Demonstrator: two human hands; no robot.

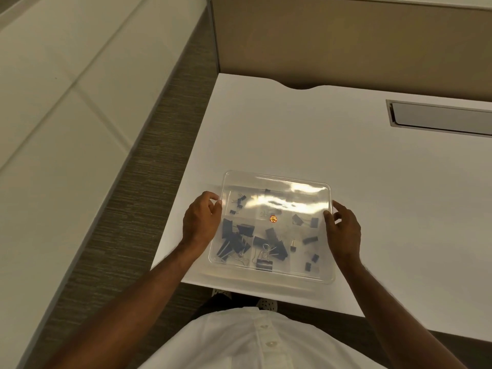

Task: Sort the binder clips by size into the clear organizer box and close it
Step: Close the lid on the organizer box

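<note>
The clear organizer box [277, 179] lies on the white desk near its front left corner, with its clear lid on top. Through the lid I see black binder clips in the compartments: large ones [234, 239] at the left and middle, small ones [239, 202] at the far left, others [311, 258] at the right. My left hand [201, 222] grips the box's left edge, fingers curled over the rim. My right hand [343, 230] holds the right edge, thumb and fingers at the lid's rim.
A metal cable slot [439, 117] is set into the white desk [292, 134] at the far right. A beige partition [346, 38] stands behind the desk. The desk's left edge drops to grey carpet [133, 198]. My white shirt [253, 342] fills the bottom.
</note>
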